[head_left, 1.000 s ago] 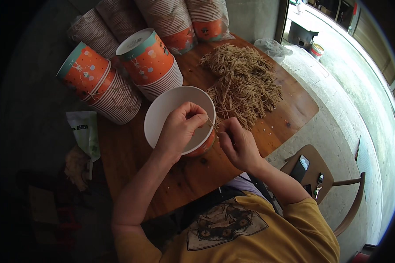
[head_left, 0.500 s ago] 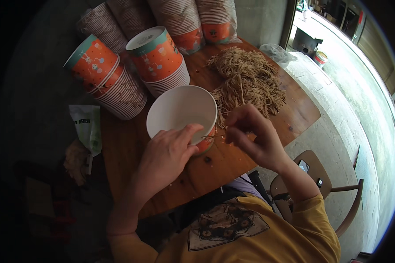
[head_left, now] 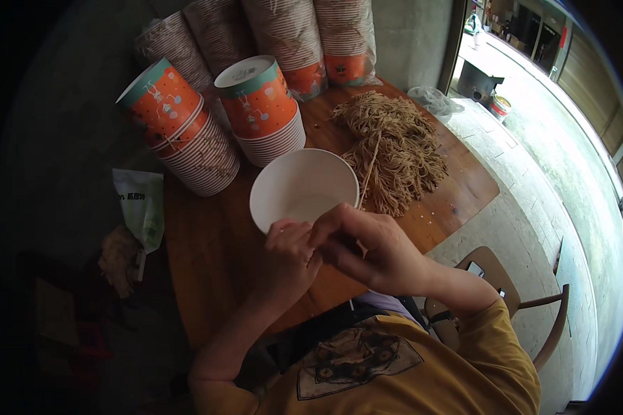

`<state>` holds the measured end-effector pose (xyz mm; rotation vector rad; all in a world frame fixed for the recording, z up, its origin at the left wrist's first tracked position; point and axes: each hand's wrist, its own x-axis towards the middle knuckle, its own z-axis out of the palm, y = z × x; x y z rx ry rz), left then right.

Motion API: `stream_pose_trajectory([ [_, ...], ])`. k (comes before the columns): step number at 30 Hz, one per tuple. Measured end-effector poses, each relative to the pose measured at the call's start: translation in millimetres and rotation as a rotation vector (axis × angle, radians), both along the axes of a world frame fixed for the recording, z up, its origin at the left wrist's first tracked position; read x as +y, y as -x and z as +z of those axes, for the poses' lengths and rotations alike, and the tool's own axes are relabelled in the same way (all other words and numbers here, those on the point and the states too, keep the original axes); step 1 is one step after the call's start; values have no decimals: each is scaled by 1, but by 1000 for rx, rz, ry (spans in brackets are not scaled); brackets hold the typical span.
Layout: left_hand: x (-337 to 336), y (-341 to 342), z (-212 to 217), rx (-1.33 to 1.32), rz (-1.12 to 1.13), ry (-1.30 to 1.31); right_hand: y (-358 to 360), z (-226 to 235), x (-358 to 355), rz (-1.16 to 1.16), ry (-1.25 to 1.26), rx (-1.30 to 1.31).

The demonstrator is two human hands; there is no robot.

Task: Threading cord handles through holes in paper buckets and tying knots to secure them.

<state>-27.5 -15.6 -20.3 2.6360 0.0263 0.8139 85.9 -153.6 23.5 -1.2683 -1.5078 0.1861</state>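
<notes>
A white-lined paper tub (head_left: 304,181) stands upright on the wooden table, its mouth towards me. My left hand (head_left: 292,250) is at the tub's near rim with its fingers closed; what they hold is hidden. Against it, my right hand (head_left: 377,252) has thumb and forefinger pinched together. A pale tan strand (head_left: 368,169) runs from the heap of tan stringy strands (head_left: 398,152) down to the right hand, where its end is hidden. The heap lies loose, just right of the tub.
Two stacks of orange paper tubs, the left stack (head_left: 166,104) and the upright stack (head_left: 256,104), stand behind. Bagged stacks (head_left: 346,41) line the wall. A clear plastic bag (head_left: 436,102) is by the table (head_left: 464,190). A chair (head_left: 495,277) bearing a phone stands right.
My right hand has come down and left to meet my left hand, which has lowered slightly and curled its fingers. The thin strand seen between them is now hidden. The view has shifted slightly.
</notes>
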Motion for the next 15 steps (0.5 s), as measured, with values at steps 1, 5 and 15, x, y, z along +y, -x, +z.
stream_pose_trajectory([
  [1, 3, 1, 0, 8, 5, -40, 4, 4, -2, 67, 35, 93],
  [5, 30, 7, 10, 104, -94, -240, 11, 8, 4, 273, 137, 637],
  [15, 115, 28, 24, 185, 47, -317, -59, 15, -23, 541, 107, 935],
])
